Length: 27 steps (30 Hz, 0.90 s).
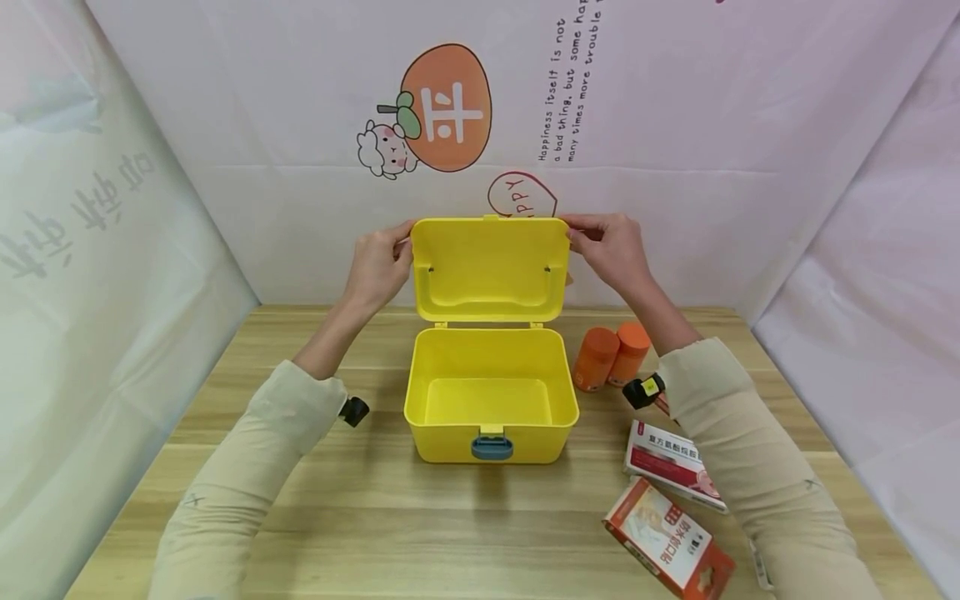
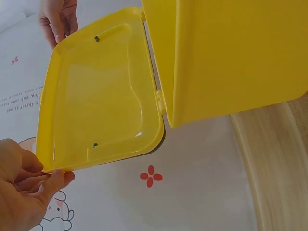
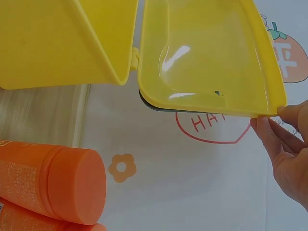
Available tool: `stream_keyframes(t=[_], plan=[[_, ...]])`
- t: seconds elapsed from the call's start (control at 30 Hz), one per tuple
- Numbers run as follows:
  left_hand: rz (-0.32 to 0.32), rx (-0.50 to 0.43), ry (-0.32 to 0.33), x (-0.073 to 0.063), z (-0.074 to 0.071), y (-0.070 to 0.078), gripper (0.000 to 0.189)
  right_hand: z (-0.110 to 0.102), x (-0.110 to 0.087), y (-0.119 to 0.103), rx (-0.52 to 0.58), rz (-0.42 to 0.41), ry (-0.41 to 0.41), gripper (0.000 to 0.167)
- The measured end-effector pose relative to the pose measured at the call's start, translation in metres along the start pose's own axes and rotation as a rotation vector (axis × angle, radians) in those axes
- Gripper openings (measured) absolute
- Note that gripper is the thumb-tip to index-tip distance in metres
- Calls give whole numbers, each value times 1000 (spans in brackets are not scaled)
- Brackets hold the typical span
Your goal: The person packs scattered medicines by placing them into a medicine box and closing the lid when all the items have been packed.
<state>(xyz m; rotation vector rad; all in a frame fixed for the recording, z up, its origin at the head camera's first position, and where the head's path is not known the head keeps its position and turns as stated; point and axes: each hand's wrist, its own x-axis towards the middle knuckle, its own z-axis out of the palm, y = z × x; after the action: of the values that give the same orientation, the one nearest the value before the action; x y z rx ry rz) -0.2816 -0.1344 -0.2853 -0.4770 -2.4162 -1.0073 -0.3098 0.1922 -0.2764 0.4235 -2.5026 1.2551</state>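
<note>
While the yellow box [image 1: 444, 447] stands on the wooden table [image 1: 360, 517] with its lid [image 1: 491, 267] raised, my fingers [image 3: 267, 137] pinch the lid's upper corners, left hand [image 1: 378, 265] at one, right hand [image 1: 613, 252] at the other. Two orange bottles [image 1: 596, 362] stand just beside the box; two cartons [image 1: 667, 533] lie nearer me on the right.

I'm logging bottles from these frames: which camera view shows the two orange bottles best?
The head view: both orange bottles sit fully inside the frame beside the yellow box, one partly overlapping the other. The right wrist view is closer, but its edges cut both off. The left wrist view shows neither.
</note>
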Motion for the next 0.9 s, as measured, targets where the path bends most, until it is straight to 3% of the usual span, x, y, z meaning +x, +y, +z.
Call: stream_keyframes(t=[0.17, 0.53, 0.8, 0.9], plan=[[-14, 9, -25, 5, 5, -4, 41, 4, 6, 4, -59, -10, 0, 32], [-57, -52, -116, 11, 14, -19, 47, 16, 17, 14, -56, -12, -54, 39], [-74, -69, -160, 17, 25, -34, 47, 26, 28, 25, -125, 15, -134, 49], [-102, -118, -194, 17, 32, -42, 50, 32, 31, 31, -163, 22, -172, 50]])
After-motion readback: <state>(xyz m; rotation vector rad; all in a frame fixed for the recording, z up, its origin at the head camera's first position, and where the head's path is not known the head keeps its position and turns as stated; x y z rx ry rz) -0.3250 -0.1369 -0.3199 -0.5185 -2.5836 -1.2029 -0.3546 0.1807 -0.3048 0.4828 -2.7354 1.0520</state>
